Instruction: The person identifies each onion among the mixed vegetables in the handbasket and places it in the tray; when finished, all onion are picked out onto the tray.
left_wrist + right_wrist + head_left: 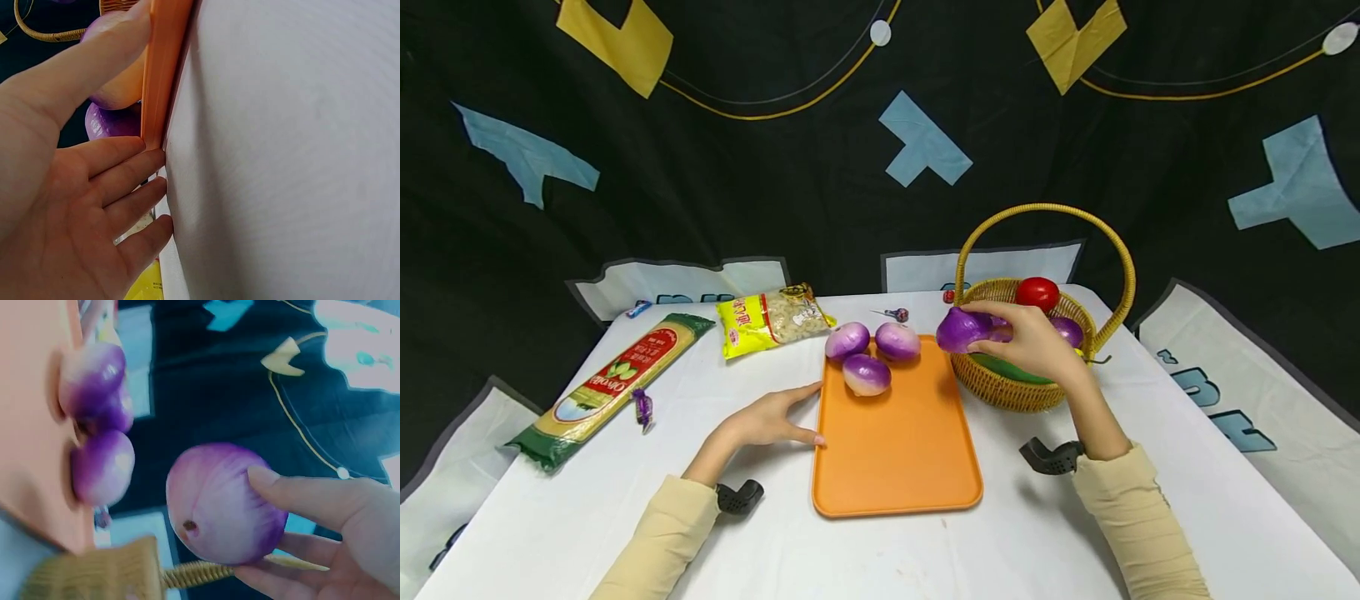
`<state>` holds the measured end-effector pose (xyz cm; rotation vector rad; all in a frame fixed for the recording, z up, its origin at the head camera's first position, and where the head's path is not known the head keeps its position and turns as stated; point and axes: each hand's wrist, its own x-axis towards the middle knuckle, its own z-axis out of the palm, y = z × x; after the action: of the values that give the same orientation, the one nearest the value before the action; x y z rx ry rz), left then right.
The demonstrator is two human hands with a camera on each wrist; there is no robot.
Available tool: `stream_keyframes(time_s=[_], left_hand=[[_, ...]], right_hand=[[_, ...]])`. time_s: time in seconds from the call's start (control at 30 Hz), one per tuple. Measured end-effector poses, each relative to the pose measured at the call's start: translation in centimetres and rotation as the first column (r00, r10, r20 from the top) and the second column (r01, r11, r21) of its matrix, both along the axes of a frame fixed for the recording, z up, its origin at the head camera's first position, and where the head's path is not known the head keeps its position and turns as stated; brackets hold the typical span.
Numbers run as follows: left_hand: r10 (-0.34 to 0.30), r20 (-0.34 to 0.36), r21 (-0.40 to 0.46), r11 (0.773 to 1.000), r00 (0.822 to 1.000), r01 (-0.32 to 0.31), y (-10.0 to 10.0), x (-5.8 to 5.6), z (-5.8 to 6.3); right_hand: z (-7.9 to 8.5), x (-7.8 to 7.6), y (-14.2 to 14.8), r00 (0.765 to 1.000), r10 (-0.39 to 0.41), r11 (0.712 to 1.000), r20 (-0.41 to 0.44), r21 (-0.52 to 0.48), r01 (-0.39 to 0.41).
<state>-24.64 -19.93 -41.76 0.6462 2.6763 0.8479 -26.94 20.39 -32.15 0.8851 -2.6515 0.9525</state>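
My right hand (1033, 337) grips a purple onion (958, 331) above the near left rim of the wicker basket (1011, 396). Thumb and fingers close around its side in the right wrist view, where the onion (219, 503) shows a small brown root spot. Three purple-and-white onions (867, 375) sit together at the far left end of the orange tray (898, 458). My left hand (767, 419) rests at the tray's left edge, fingers extended. From the left wrist, the fingertips (147, 145) touch the tray's side close to the white tablecloth.
In the basket lie a red tomato (1037, 293), another purple onion (1067, 331) and a green vegetable (1011, 369). Left of the tray are a yellow bag (775, 319), a long pasta pack (613, 387) and a purple wrapped candy (642, 408). A lollipop (897, 314) lies behind it.
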Motion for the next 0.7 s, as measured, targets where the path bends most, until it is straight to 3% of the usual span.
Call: stream_keyframes(time_s=[0.13, 0.27, 0.57, 0.7], left_hand=[[0.004, 0.004, 0.004, 1.0, 1.0, -0.004, 0.1, 0.1, 0.1], [0.009, 0.004, 0.004, 1.0, 1.0, -0.009, 0.0, 0.3, 0.0], [-0.003, -0.013, -0.004, 1.0, 1.0, 0.003, 0.0, 0.1, -0.3], [-0.008, -0.012, -0.003, 1.0, 1.0, 0.008, 0.0, 0.0, -0.2]], right_hand=[[-0.8, 0.2, -1.6, 0.996, 0.069, 0.997, 0.048, -0.022, -0.068], [-2.0, 0.4, -3.2, 0.991, 0.12, 0.992, 0.062, 0.025, -0.122], [-5.3, 0.1, -6.0, 0.979, 0.202, 0.969, 0.009, 0.142, -0.201], [-6.3, -0.1, -6.5, 0.981, 0.195, 0.97, -0.006, 0.146, -0.192]])
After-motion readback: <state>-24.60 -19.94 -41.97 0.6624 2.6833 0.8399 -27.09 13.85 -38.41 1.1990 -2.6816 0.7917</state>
